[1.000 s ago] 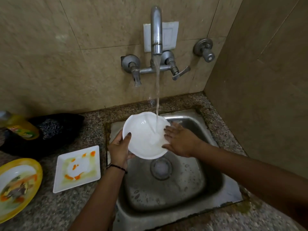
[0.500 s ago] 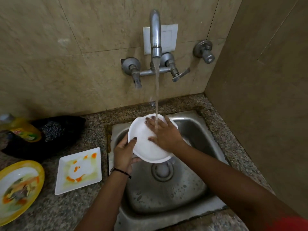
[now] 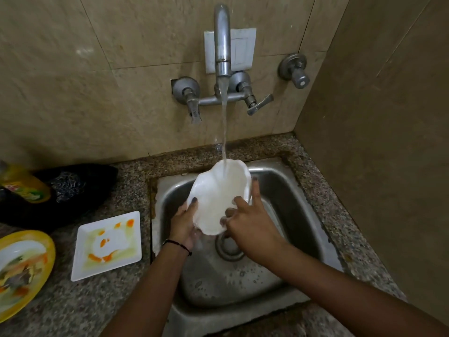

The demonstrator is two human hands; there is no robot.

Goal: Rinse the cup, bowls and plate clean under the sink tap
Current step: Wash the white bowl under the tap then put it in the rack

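A white wavy-rimmed bowl (image 3: 216,198) is held tilted over the steel sink (image 3: 286,190), and water from the tap (image 3: 222,40) runs into its upper part. My left hand (image 3: 183,222) grips the bowl's lower left rim, thumb inside. My right hand (image 3: 245,220) lies against the bowl's right side with fingers spread, some inside it and one along the rim. A soiled white square plate (image 3: 108,244) with orange stains lies on the counter left of the sink. A dirty yellow-rimmed bowl (image 3: 21,268) sits at the left edge.
A yellow detergent bottle (image 3: 21,183) and a black cloth or bag with a scrubber (image 3: 73,188) lie at the back left of the granite counter (image 3: 116,300). Tiled walls close in behind and on the right. The sink drain (image 3: 229,246) is under the hands.
The bowl has tipped from facing up to a steeper tilt. My right hand slid from the bowl's middle down to its lower right side. My left hand shifted lower on the rim.
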